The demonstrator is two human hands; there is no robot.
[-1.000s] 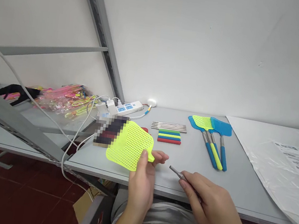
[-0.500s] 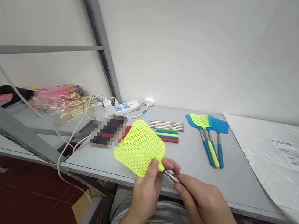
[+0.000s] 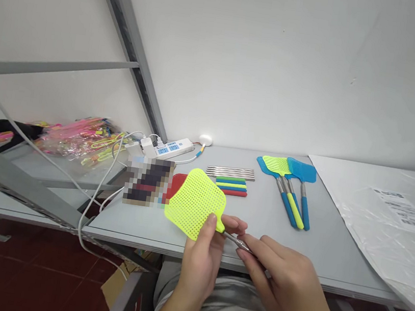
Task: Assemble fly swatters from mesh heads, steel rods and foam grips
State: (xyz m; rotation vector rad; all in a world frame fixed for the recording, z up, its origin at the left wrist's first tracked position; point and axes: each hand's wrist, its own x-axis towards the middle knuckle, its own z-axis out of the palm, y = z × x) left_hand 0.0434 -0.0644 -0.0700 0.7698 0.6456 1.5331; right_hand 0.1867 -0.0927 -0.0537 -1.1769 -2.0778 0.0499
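A yellow-green fly swatter head (image 3: 196, 203) is in my left hand (image 3: 203, 258), the thumb pressed on its lower corner near the neck. My right hand (image 3: 283, 274) pinches the metal rod (image 3: 237, 240) that runs out of the neck; the rod's far end is hidden in that hand. Behind the swatter lie several metal rods (image 3: 230, 172) in a row, with several coloured handle grips (image 3: 231, 185) just in front of them. A red swatter head (image 3: 175, 186) shows partly behind the yellow-green one.
Several whole fly swatters (image 3: 294, 198), blue and yellow-green, lie to the right. Beyond them spreads a white plastic sheet (image 3: 376, 215). At the back left are a power strip (image 3: 173, 148) and cables. Bagged coloured pieces (image 3: 82, 140) rest on the left shelf.
The swatter head has tilted and shifted slightly to the right in my left hand. My right hand's fingers have moved a little on the rod, and its knuckles are raised more.
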